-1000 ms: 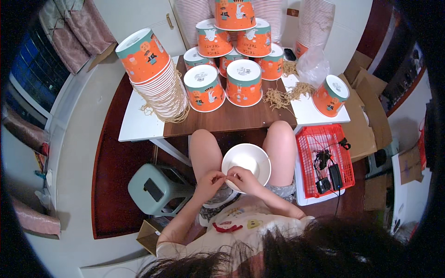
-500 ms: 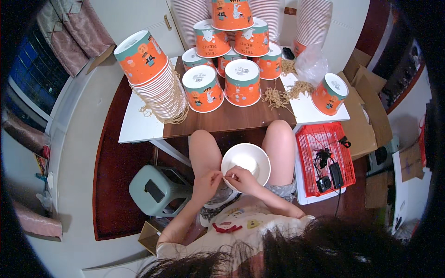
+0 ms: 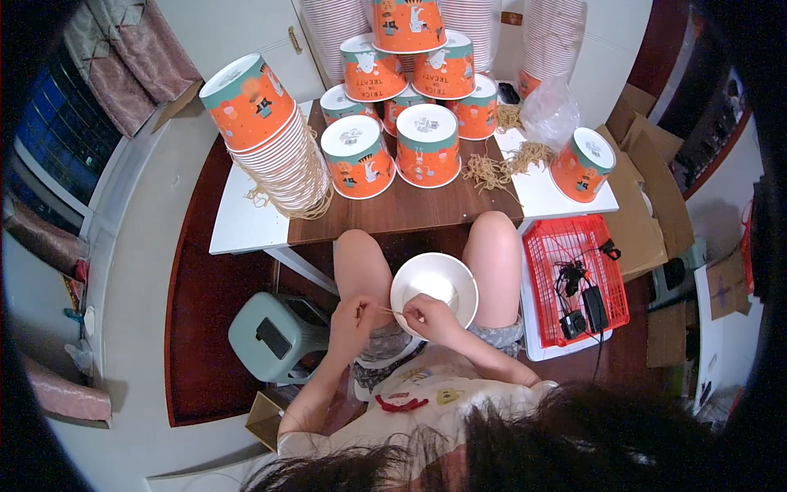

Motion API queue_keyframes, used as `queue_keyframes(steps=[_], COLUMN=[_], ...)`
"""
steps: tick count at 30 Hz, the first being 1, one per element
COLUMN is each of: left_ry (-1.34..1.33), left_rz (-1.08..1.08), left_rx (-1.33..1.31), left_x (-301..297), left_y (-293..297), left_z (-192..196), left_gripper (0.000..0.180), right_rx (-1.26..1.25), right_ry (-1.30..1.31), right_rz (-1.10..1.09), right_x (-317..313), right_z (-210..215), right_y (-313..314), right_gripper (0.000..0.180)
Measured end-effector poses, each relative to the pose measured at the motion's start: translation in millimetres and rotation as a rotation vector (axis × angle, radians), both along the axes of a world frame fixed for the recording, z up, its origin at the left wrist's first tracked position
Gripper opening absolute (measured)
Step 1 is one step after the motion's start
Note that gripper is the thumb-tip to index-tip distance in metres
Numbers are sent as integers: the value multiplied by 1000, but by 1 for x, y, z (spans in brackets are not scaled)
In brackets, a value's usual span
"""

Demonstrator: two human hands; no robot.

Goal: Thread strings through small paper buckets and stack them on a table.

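White and wide-mouthed, a bucket (image 3: 426, 269) sits in the person's lap, between the bare knees. Over its near rim, the right hand (image 3: 436, 320) pinches a thin strand (image 3: 388, 311) between closed fingertips; the left hand (image 3: 352, 324), fingers curled and closed, grips the strand beside the bucket. Beyond, orange tubs (image 3: 358, 168) stand upside down on the table (image 3: 385, 215), near tangled tan cords (image 3: 490, 174).
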State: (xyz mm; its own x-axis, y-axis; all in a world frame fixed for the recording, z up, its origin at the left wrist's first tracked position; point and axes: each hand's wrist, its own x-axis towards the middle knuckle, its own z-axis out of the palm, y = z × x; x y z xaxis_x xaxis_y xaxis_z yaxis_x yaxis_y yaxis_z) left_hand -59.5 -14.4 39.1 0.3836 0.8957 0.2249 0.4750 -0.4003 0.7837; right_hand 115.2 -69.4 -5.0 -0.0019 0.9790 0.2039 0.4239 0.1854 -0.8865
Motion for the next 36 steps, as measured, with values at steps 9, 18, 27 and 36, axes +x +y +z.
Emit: queue_keyframes(steps=[9, 18, 27, 36], left_ry=[-15, 54, -3, -6], left_rz=[13, -99, -252, -229], left_rx=[2, -69, 52, 377], left_x=[-10, -18, 19, 43], left_y=[4, 5, -4, -1], left_z=[-16, -11, 7, 4], left_gripper=[6, 7, 18, 10], right_rx=[13, -82, -29, -56], right_ry=[-9, 27, 149, 159], right_rz=[-87, 44, 228, 205], right_x=[3, 18, 33, 34], right_z=[5, 18, 56, 63], right_y=[-3, -2, 10, 12], right_gripper=[6, 7, 20, 18])
